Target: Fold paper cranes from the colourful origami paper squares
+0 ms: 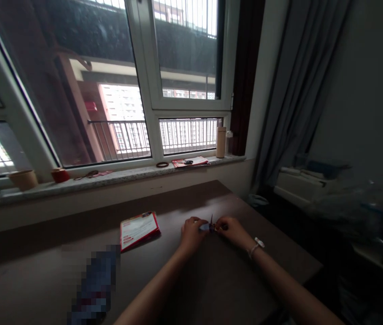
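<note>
A small blue-grey and dark item (206, 227) is held between my two hands over the table, with a thin dark point sticking up from it. Its kind is too small and dim to make out. My left hand (191, 234) grips the bluish side, fingers closed. From the other side, my right hand (234, 231) pinches its right end, where a bit of orange-brown shows at the fingertips. A bracelet with a white piece (258, 243) is round my right wrist.
Left of my hands, a red-and-white printed booklet or packet (139, 229) lies on the brown table (164, 271). A blurred-out dark blue patch (96, 280) is at lower left. On the windowsill (137, 172) stand a tan bottle (221, 142), scissors (187, 162) on papers, and pots (24, 179).
</note>
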The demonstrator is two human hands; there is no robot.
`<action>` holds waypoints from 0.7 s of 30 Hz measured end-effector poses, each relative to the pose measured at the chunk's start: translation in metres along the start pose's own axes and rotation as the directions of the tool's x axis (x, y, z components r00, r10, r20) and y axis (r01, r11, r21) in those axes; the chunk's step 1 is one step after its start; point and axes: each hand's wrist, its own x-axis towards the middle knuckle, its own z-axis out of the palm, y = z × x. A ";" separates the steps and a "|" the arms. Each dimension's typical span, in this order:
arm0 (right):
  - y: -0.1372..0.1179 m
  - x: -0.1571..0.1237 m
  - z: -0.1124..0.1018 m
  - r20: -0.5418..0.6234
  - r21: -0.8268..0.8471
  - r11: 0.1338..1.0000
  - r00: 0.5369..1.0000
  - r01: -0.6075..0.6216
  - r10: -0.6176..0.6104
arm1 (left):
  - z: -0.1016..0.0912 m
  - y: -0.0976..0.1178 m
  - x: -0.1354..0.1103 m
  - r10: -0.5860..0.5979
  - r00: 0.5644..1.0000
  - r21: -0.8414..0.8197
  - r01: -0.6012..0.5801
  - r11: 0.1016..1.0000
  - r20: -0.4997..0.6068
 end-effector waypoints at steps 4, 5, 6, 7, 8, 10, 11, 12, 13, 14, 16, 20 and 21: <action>0.010 -0.002 -0.008 -0.045 -0.022 1.000 0.999 -0.020 0.019 | 0.013 0.009 0.012 0.000 1.000 0.011 0.000 1.000 0.016; 0.011 -0.003 -0.009 -0.058 -0.025 0.999 0.998 -0.021 0.020 | 0.015 0.010 0.014 -0.003 1.000 0.013 0.003 1.000 0.018; 0.013 -0.003 -0.009 -0.071 -0.026 0.999 0.997 -0.022 0.020 | 0.017 0.012 0.015 -0.007 1.000 0.016 0.007 1.000 0.020; 0.014 -0.004 -0.009 -0.082 -0.026 0.999 0.996 -0.023 0.020 | 0.019 0.013 0.016 -0.011 1.000 0.018 0.010 1.000 0.020; 0.016 -0.005 -0.009 -0.092 -0.026 0.999 0.996 -0.023 0.021 | 0.020 0.014 0.017 -0.014 1.000 0.020 0.014 1.000 0.019; 0.017 -0.006 -0.007 -0.106 -0.026 0.999 0.994 -0.020 0.017 | 0.022 0.014 0.017 -0.020 1.000 0.024 0.020 1.000 0.017; 0.018 -0.006 -0.007 -0.109 -0.028 0.999 0.994 -0.017 0.014 | 0.023 0.013 0.018 -0.023 1.000 0.025 0.022 0.999 0.016; 0.018 -0.007 -0.006 -0.113 -0.032 0.999 0.993 -0.015 0.011 | 0.023 0.013 0.018 -0.023 1.000 0.025 0.023 0.999 0.016; 0.018 -0.007 -0.006 -0.117 -0.037 0.999 0.993 -0.014 0.009 | 0.024 0.012 0.018 -0.023 1.000 0.025 0.023 0.999 0.017; 0.018 -0.007 -0.005 -0.118 -0.043 0.999 0.993 -0.015 0.010 | 0.024 0.012 0.018 -0.023 1.000 0.024 0.023 0.999 0.016; 0.018 -0.007 -0.005 -0.117 -0.053 0.998 0.993 -0.023 0.016 | 0.024 0.011 0.018 -0.023 1.000 0.022 0.023 0.999 0.012; 0.018 -0.008 -0.003 -0.115 -0.072 0.997 0.993 -0.019 0.011 | 0.025 0.009 0.018 -0.023 1.000 0.015 0.023 1.000 -0.004; 0.018 -0.008 -0.003 -0.117 -0.076 0.997 0.993 -0.016 0.007 | 0.025 0.009 0.018 -0.023 1.000 0.012 0.023 1.000 -0.007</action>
